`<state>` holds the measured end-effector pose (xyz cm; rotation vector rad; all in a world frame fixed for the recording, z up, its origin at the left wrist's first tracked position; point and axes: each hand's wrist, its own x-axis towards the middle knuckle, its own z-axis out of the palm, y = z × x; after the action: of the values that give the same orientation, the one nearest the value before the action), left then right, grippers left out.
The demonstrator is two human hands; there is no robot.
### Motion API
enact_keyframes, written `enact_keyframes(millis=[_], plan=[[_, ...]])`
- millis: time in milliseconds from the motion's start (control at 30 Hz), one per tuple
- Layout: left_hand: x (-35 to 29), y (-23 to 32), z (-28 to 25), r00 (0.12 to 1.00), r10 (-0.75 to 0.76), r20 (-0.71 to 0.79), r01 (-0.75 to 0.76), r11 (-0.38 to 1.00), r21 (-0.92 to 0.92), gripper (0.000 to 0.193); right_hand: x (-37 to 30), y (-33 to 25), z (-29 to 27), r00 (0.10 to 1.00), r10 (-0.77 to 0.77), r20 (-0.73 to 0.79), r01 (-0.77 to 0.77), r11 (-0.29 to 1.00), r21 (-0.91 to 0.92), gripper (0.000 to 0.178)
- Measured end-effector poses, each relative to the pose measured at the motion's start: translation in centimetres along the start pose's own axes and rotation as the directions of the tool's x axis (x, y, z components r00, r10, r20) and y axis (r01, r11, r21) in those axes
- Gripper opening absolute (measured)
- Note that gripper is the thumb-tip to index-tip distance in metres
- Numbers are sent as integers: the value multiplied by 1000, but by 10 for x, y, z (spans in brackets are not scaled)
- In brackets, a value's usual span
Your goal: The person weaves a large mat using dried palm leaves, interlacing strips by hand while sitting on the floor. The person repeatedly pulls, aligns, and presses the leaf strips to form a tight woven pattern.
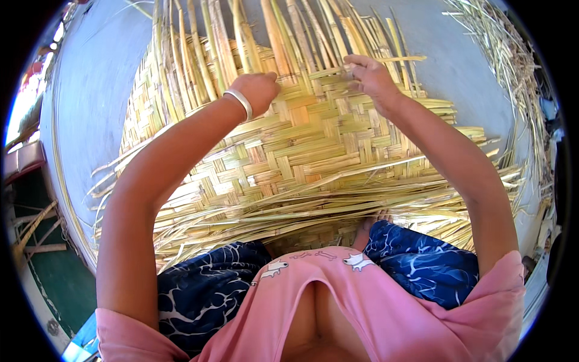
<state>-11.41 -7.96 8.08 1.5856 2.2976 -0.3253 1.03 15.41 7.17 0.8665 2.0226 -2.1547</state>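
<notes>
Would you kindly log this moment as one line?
left hand: curled over woven mat | right hand: near unwoven strips, grip unclear | loose strips: across mat's near side

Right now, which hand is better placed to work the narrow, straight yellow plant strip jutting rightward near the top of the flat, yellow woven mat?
Right, probably: the right hand is nearer the strip, while the left hand, with the round, silvery bangle at its wrist, is farther left over the mat.

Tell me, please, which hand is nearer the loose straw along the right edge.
Right: the right hand is left of the straw; the left hand is farther left.
</notes>
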Motion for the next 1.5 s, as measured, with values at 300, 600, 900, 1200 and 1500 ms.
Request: enact_keyframes(millis=[300, 600, 900, 1200, 1500], plan=[[88, 40, -37, 990, -137, -27, 90, 776, -624, 30, -5, -1, -60, 997, 27, 78, -67, 816, 574, 20], [95, 52, -5, 760, -629, -162, 185, 449, -874, 19, 72, -14, -66, 990, -99, 103, 114, 982, -153, 32], [93, 55, -1, 730, -683, 27, 165, 138, -977, 22, 103, -30, -38, 985, -174, 13, 158, 855, -494, 37], [92, 59, 3, 731, -682, 22, 129, 106, -986, 21, 84, -40, -44, 868, -485, 107, 367, 481, -797, 34], [101, 53, 26, 706, -704, -81, 109, 221, -969, 19, 73, -35, -50, 997, -19, 76, 62, 782, -620, 34]])
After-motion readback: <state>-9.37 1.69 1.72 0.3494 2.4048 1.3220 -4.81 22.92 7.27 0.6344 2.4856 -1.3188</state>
